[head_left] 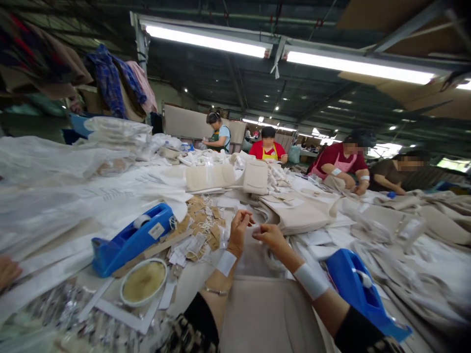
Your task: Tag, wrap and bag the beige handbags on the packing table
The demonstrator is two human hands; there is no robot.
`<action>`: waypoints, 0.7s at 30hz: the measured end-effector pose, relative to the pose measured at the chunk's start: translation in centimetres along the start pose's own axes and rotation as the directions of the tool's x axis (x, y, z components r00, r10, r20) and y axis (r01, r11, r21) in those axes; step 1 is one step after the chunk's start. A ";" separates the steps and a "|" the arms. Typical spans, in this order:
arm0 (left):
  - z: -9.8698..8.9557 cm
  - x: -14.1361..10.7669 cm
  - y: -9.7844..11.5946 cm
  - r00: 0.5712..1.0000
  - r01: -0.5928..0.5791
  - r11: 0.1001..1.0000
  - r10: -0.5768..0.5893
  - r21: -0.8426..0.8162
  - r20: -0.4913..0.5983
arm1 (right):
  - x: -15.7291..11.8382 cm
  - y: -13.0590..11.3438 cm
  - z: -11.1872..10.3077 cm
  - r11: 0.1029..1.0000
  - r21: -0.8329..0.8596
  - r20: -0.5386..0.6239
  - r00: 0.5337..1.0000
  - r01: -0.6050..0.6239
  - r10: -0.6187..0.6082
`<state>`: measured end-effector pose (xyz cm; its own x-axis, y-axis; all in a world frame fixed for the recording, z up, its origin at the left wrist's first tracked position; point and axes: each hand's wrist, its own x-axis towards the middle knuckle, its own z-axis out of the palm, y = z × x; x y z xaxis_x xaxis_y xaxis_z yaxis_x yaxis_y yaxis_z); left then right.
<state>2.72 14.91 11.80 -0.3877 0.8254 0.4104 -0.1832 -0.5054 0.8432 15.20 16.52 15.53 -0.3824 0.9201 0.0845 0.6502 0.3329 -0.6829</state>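
Head view: we see left hand (238, 231) and right hand (274, 239) nearly meeting over cluttered table. Right thumb and forefinger pinch small pale scrap (252, 229) (too blurred for us to name); left fingers curled beside it, we cannot tell whether gripping. Beige bag-like piece (267, 314) lies between forearms. Brown tags (198, 213) heaped near left wrist; blue tape dispensers, left one (127, 244) and right one (353, 279), flank arms.
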 end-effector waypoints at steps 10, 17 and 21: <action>-0.1 -0.1 -0.9 0.997 0.034 0.905 -0.060 0.424 0.047 | -7.9 -1.5 -0.7 0.940 0.164 -0.059 0.954 0.301 -0.295; 0.5 -1.6 -2.0 0.870 -0.149 0.487 -0.348 0.860 0.348 | -13.4 0.3 0.9 0.682 -0.275 -0.053 0.698 0.678 -0.714; 0.8 -1.6 -2.0 0.795 -0.290 0.319 -0.445 0.902 0.413 | -15.2 1.0 1.1 0.590 -0.339 0.045 0.639 0.733 -0.768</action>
<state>4.43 14.82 9.73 0.1460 0.9848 0.0945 0.8691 -0.1733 0.4633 20.94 2.66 12.81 -0.7732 0.3226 0.5461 0.3257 0.9407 -0.0946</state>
